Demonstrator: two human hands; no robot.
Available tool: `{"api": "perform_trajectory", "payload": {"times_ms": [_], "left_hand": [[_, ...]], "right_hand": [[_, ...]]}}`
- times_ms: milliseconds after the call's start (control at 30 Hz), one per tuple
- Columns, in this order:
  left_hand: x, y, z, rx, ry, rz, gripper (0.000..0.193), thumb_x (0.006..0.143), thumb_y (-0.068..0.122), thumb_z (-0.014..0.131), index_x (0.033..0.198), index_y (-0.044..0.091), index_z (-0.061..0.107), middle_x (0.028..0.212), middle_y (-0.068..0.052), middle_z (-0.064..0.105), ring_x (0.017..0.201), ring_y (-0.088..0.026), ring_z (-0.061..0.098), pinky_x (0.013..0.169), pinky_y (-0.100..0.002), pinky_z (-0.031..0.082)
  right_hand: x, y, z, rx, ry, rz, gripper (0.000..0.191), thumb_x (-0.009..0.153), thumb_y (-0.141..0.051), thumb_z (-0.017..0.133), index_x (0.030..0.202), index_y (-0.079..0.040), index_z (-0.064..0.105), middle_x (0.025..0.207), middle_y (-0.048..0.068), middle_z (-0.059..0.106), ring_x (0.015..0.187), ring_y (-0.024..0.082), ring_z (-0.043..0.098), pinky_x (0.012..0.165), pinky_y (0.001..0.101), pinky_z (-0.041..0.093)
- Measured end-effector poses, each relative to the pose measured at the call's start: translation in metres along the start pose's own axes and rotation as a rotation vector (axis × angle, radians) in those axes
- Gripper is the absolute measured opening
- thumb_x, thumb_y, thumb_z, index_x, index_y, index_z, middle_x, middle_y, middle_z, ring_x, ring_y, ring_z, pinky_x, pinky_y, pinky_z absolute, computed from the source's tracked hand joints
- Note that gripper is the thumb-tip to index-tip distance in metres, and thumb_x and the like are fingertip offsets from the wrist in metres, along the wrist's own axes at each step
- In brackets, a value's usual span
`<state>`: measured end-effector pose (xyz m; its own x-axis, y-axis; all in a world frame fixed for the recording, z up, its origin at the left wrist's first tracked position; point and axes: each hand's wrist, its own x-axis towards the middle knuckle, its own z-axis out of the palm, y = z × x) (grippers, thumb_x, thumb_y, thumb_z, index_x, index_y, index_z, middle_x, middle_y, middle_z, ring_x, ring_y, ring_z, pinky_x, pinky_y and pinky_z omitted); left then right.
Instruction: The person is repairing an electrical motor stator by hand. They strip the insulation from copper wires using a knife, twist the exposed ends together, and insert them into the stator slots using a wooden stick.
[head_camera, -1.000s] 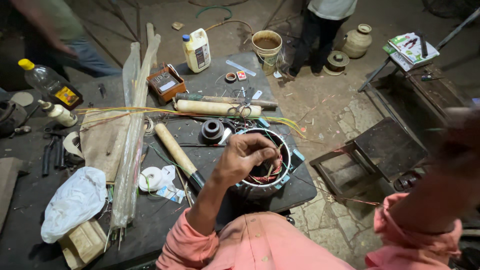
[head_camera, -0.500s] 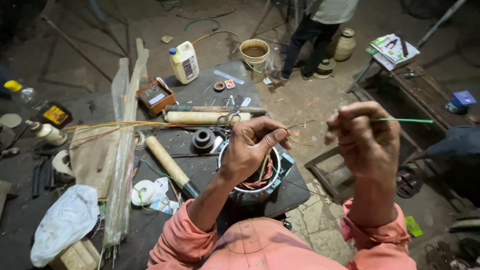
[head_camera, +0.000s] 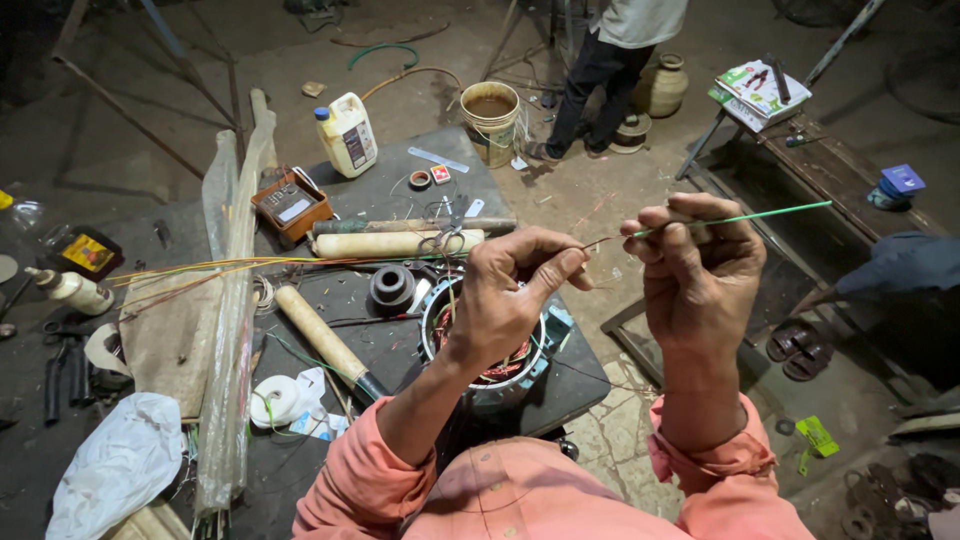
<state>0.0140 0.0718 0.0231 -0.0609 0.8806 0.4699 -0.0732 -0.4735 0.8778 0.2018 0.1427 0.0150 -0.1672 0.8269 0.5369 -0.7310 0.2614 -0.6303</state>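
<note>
At the far left of the dark bench (head_camera: 400, 195), a white plastic bag (head_camera: 115, 470) is lying near a long bundle of clear plastic sleeves (head_camera: 228, 330). Further right, a white roll of tape (head_camera: 275, 398) and a pale wooden handle (head_camera: 320, 335) are resting beside a round motor stator (head_camera: 490, 345) with copper windings. The left hand (head_camera: 505, 295) is hovering just above the stator, its thumb and forefinger pinching a thin wire (head_camera: 600, 241) that is running rightward. The right hand (head_camera: 700, 270) is raised well off the bench's right edge, fingers curled and gripping a thin green sleeve (head_camera: 745, 217), which is sticking out to the right past the fingers. The wire is meeting the sleeve's left end between the two hands. Behind, a person's legs (head_camera: 590, 80) are standing by a bucket (head_camera: 490, 115).
</note>
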Motion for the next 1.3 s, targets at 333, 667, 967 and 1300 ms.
{"api": "perform_trajectory", "payload": {"times_ms": [333,667,967,1300], "left_hand": [[0.0001,-0.0001,0.0005,-0.013,0.016,0.001,0.015,0.103,0.010,0.067,0.107,-0.003,0.071,0.089,-0.008,0.076,0.085,-0.012,0.074,0.080,-0.026,0.059],[-0.0001,-0.0023,0.0007,-0.002,0.017,-0.004,0.014,0.103,0.010,0.067,0.106,-0.003,0.071,0.089,-0.008,0.076,0.085,-0.012,0.074,0.079,-0.026,0.059],[0.0003,-0.0026,0.0005,0.027,0.019,-0.005,0.014,0.102,0.010,0.067,0.105,-0.003,0.071,0.088,-0.007,0.077,0.084,-0.011,0.074,0.078,-0.025,0.059],[0.0007,0.0009,0.0011,0.080,0.034,0.002,0.014,0.101,0.011,0.068,0.105,-0.001,0.073,0.086,-0.006,0.077,0.081,-0.010,0.072,0.073,-0.024,0.057]], "right_hand": [[0.0026,0.0022,0.0035,0.006,-0.007,-0.001,0.019,0.108,0.006,0.061,0.126,0.008,0.060,0.113,0.023,0.073,0.101,0.033,0.075,0.091,0.0399,0.064],[0.0024,0.0029,0.0024,-0.030,-0.015,-0.018,0.018,0.108,0.006,0.062,0.126,0.008,0.060,0.109,0.023,0.072,0.102,0.032,0.075,0.087,0.0381,0.064],[0.0008,0.0019,0.0045,-0.047,0.002,-0.029,0.019,0.108,0.006,0.063,0.125,0.009,0.059,0.108,0.024,0.072,0.101,0.032,0.075,0.087,0.0382,0.064],[-0.0028,0.0015,0.0063,-0.153,-0.019,-0.108,0.022,0.106,0.003,0.069,0.126,0.007,0.061,0.109,0.022,0.073,0.101,0.031,0.076,0.089,0.0396,0.064]]}}
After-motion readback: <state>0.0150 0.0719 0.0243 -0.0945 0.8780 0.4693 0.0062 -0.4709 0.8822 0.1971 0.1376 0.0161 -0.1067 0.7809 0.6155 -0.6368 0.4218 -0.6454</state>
